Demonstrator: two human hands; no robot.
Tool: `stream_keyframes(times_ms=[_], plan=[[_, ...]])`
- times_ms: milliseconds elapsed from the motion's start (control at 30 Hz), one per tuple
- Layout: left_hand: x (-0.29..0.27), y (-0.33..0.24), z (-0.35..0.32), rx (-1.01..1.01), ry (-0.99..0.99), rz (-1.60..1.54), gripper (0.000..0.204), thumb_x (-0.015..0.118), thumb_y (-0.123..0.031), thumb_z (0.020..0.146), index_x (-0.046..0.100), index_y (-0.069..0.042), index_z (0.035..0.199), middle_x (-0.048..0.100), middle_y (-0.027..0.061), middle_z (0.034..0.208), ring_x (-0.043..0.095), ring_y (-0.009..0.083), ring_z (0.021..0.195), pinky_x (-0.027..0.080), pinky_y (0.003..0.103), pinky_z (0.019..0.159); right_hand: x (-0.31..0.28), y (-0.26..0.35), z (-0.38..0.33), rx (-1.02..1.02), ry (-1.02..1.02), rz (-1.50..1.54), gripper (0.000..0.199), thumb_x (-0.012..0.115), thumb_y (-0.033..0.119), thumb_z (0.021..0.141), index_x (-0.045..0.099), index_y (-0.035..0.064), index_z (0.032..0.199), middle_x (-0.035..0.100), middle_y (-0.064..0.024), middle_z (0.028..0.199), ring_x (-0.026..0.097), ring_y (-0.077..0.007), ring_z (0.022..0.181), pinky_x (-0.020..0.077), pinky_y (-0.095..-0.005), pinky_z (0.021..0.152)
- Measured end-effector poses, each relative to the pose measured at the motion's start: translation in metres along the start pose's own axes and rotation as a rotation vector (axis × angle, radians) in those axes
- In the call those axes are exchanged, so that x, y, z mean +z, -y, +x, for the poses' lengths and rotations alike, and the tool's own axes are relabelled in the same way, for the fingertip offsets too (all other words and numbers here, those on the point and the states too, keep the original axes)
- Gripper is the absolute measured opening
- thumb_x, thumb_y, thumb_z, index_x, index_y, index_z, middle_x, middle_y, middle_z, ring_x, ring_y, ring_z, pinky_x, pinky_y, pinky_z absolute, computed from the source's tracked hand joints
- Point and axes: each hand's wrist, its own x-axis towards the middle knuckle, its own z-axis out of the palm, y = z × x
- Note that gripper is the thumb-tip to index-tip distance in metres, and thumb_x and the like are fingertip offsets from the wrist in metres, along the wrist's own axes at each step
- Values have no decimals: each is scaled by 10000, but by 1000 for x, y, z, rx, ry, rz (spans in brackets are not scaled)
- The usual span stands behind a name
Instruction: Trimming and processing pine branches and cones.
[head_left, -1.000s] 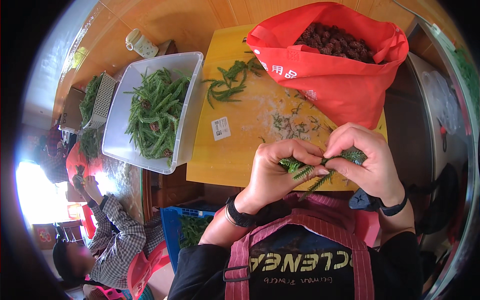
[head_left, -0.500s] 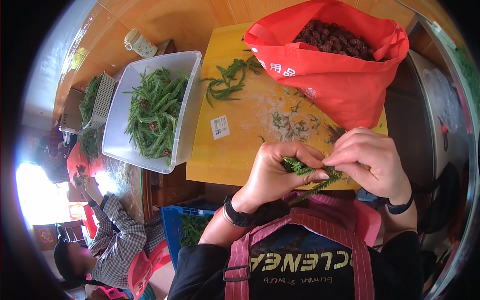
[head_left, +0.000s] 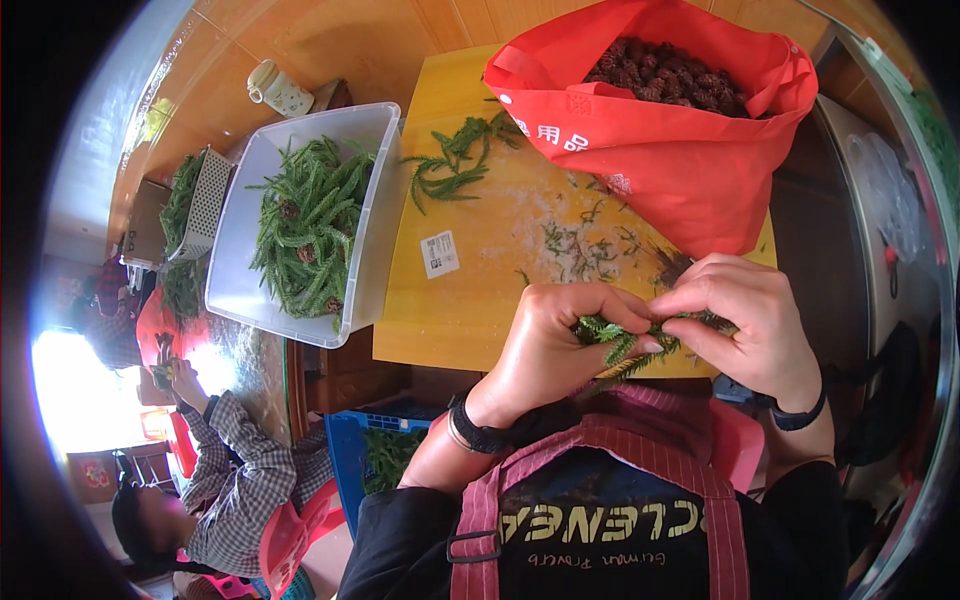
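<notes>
Both hands meet at the near edge of the yellow table, pinching one green fir sprig that looks artificial. My left hand grips its left part between thumb and forefinger. On the right portion, my right hand closes its thumb and fingertips round the stem. Beyond my hands, green needle scraps lie scattered on the tabletop. A red bag full of brown pine cones stands at the far right. Left of the table sits a clear plastic bin with sprigs, a few cones among them.
Loose sprigs and a white label lie on the table. Below it stands a blue crate of greenery. A perforated basket and a jar are at the far left, and a co-worker sits at lower left.
My right fingers have shifted slightly along the sprig, and the sprig has turned a little between my hands. The co-worker's hands have moved slightly.
</notes>
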Motion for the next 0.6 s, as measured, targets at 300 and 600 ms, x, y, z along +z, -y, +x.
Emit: stream_keyframes(times_ms=[300, 600], plan=[[1, 9, 3, 164, 49, 78, 155, 732, 27, 691, 604, -11, 768, 661, 130, 875, 643, 159, 816, 519, 254, 687, 1, -5, -16, 297, -41, 218, 92, 655, -14, 732, 593, -16, 801, 595, -77, 783, 585, -166, 695, 435, -253, 618], [-13, 17, -1, 42, 45, -148, 190, 728, 66, 672, 569, 3, 755, 633, 184, 870, 635, 196, 748, 522, 278, 649, -20, -43, -57, 587, -133, 29, 123, 551, 35, 784, 581, -9, 896, 598, -100, 825, 576, -184, 761, 438, -270, 711]])
